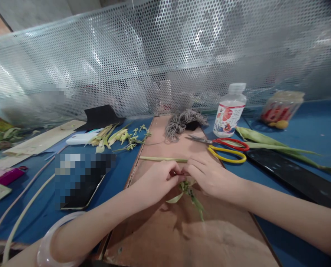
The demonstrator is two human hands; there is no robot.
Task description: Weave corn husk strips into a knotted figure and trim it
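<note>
My left hand [162, 180] and my right hand [206, 172] meet above a brown cardboard sheet [160, 237]. Fingertips of both are pinched together at a small leafy sprig [186, 187], whose green leaves hang down toward me. Exactly where each hand grips the sprig is hidden by the fingers. Just beyond them a pale green stalk [160, 158] lies across the cardboard, its right end reaching behind my right hand. Scissors [229, 150] with one red and one yellow handle loop lie past my right hand, blades pointing left.
Grey yarn [182, 124] is heaped at the cardboard's far end. Right of it stand a plastic bottle [229, 111] and a jar [284, 107]. Green husk leaves [265, 141] and a black phone [290, 174] lie rightward. At left are another phone [84, 185], plant cuttings [121, 137] and cables [29, 200].
</note>
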